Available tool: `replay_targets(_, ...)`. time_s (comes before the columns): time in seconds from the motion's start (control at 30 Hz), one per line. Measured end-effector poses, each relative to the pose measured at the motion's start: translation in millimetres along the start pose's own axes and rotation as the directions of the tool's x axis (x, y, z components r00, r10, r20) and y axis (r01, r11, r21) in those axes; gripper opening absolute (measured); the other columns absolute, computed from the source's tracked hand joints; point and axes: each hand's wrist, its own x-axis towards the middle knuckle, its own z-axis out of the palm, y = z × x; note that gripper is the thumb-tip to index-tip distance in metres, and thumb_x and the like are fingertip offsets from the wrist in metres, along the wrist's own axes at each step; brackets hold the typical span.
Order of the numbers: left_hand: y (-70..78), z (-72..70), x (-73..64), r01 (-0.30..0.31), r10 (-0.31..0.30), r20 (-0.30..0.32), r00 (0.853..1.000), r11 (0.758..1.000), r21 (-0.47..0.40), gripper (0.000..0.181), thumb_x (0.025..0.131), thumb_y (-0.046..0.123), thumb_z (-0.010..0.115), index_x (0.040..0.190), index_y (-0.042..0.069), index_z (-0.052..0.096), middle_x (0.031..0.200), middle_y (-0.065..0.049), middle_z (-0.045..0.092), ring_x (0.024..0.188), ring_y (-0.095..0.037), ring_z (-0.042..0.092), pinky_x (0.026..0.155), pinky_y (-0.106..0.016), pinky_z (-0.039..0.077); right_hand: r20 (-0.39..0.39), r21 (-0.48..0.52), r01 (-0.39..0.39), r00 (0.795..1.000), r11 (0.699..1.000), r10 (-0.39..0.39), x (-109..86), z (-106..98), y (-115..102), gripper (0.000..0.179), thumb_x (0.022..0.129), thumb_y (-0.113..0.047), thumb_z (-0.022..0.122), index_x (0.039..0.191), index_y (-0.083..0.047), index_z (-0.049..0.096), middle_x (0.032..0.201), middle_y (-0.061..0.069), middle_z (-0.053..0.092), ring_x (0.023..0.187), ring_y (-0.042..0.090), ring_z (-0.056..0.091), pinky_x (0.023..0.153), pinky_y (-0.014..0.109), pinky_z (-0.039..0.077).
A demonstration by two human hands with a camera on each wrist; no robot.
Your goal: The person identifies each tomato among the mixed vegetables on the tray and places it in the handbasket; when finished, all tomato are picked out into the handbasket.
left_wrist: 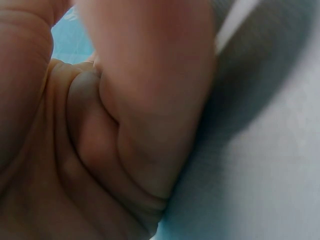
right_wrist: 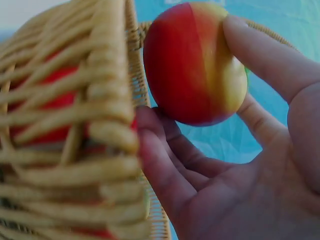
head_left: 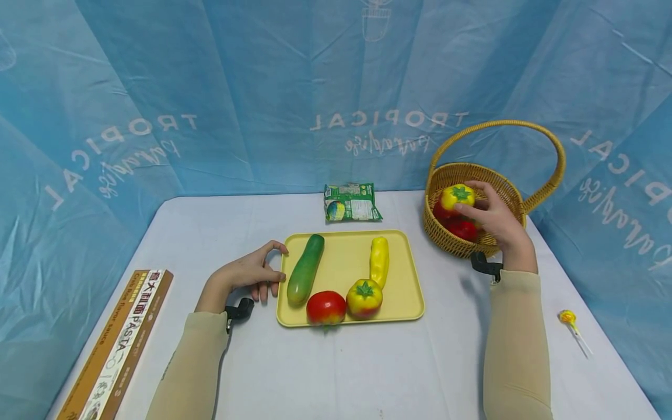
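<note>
R hand (head_left: 496, 219) pinches tomato (head_left: 457, 197) at basket (head_left: 437, 236), prob. transfer step; next needs steady pinch. L hand (head_left: 245, 271) half-curled at tray (head_left: 341, 254), hold unclear.

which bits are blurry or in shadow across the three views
Head: mostly clear, soft shadow beside the right sleeve; left wrist: the left hand is dim and soft, a blurry shadow beside it; right wrist: near weave of the basket is blurred, the fruit in the right hand sharper.

In the head view, we see bright light and soft shadows on the table (head_left: 341, 373). The left wrist view is dim and blurred; the right one blurs the near basket (right_wrist: 107, 112).
</note>
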Motion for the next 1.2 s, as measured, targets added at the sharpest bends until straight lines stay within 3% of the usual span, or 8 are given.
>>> replay_targets(0.23, 0.0, 0.2, 0.3, -0.005, 0.005, 0.0, 1.0, 1.0, -0.007, 0.063, 0.099, 0.017, 0.07, 0.147, 0.018, 0.03, 0.074, -0.013, 0.075, 0.045, -0.018, 0.065, 0.046, -0.028, 0.055, -0.024, 0.005, -0.023, 0.999, 1.0, 0.023, -1.1, -3, 2, 0.084, 0.105, -0.041, 0.064, 0.17, -0.023, 0.014, 0.165, 0.032, 0.031, 0.148, 0.047, 0.035, 0.117, 0.063, 0.044)
replay_targets(0.3, -0.5, 0.3, 0.7, -0.003, 0.003, 0.001, 1.0, 1.0, -0.009, 0.063, 0.099, 0.017, 0.07, 0.147, 0.019, 0.03, 0.074, -0.013, 0.075, 0.045, -0.017, 0.065, 0.046, -0.028, 0.055, -0.027, 0.009, -0.026, 0.999, 1.0, 0.027, -1.4, -4, 4, 0.084, 0.105, -0.042, 0.064, 0.17, -0.023, 0.014, 0.165, 0.032, 0.03, 0.149, 0.048, 0.035, 0.118, 0.063, 0.043)
replay_targets(0.4, -1.0, 0.6, 0.7, -0.003, 0.003, 0.003, 1.0, 1.0, -0.013, 0.064, 0.099, 0.017, 0.07, 0.148, 0.018, 0.03, 0.074, -0.013, 0.075, 0.045, -0.017, 0.064, 0.046, -0.028, 0.055, -0.035, -0.005, -0.025, 0.999, 1.0, 0.025, -1.6, -6, 6, 0.084, 0.105, -0.043, 0.063, 0.17, -0.023, 0.014, 0.163, 0.031, 0.034, 0.142, 0.041, 0.043, 0.107, 0.045, 0.052)
replay_targets(0.5, -1.3, 1.1, 0.4, -0.006, 0.006, 0.004, 1.0, 1.0, -0.012, 0.063, 0.099, 0.017, 0.07, 0.148, 0.018, 0.03, 0.074, -0.014, 0.075, 0.045, -0.017, 0.065, 0.046, -0.028, 0.055, -0.045, -0.018, -0.026, 0.999, 0.999, 0.025, -1.8, -7, 7, 0.083, 0.105, -0.045, 0.063, 0.17, -0.023, 0.016, 0.157, 0.027, 0.043, 0.128, 0.03, 0.055, 0.093, 0.024, 0.052)
replay_targets(0.57, -1.4, 1.3, 0.3, -0.007, 0.008, 0.003, 1.0, 1.0, -0.01, 0.063, 0.099, 0.017, 0.07, 0.148, 0.018, 0.03, 0.074, -0.014, 0.075, 0.045, -0.018, 0.065, 0.046, -0.028, 0.055, -0.051, -0.019, -0.024, 0.998, 1.0, 0.023, -1.8, -8, 8, 0.083, 0.105, -0.045, 0.063, 0.17, -0.023, 0.017, 0.152, 0.023, 0.048, 0.118, 0.02, 0.06, 0.09, 0.021, 0.051)
replay_targets(0.73, -1.5, 1.4, 0.1, -0.007, 0.008, 0.001, 1.0, 1.0, -0.013, 0.063, 0.099, 0.016, 0.07, 0.147, 0.018, 0.029, 0.074, -0.013, 0.075, 0.046, -0.018, 0.065, 0.046, -0.027, 0.054, -0.07, -0.015, -0.021, 0.997, 1.0, 0.02, -2.3, -10, 8, 0.083, 0.104, -0.048, 0.064, 0.169, -0.023, 0.02, 0.143, 0.014, 0.052, 0.103, 0.005, 0.063, 0.105, 0.039, 0.051)
replay_targets(1.0, 0.1, 1.1, -1.3, -0.009, 0.009, -0.002, 1.0, 1.0, -0.009, 0.063, 0.099, 0.017, 0.07, 0.147, 0.017, 0.03, 0.074, -0.013, 0.075, 0.045, -0.017, 0.064, 0.046, -0.028, 0.055, -0.076, -0.003, -0.016, 0.997, 1.0, 0.015, -10.6, -16, 1, 0.087, 0.1, -0.058, 0.064, 0.169, -0.028, 0.021, 0.146, 0.018, 0.049, 0.13, 0.038, 0.055, 0.115, 0.056, 0.046)
replay_targets(1.2, -0.2, 0.0, -1.5, -0.011, 0.011, 0.007, 1.0, 1.0, -0.02, 0.062, 0.099, 0.017, 0.07, 0.147, 0.018, 0.03, 0.075, -0.014, 0.075, 0.045, -0.018, 0.065, 0.046, -0.029, 0.055, -0.053, 0.023, 0.002, 0.999, 1.0, 0.0, -21.8, -16, -18, 0.083, 0.101, -0.057, 0.064, 0.168, -0.037, 0.019, 0.162, 0.023, 0.036, 0.144, 0.039, 0.043, 0.124, 0.067, 0.032)
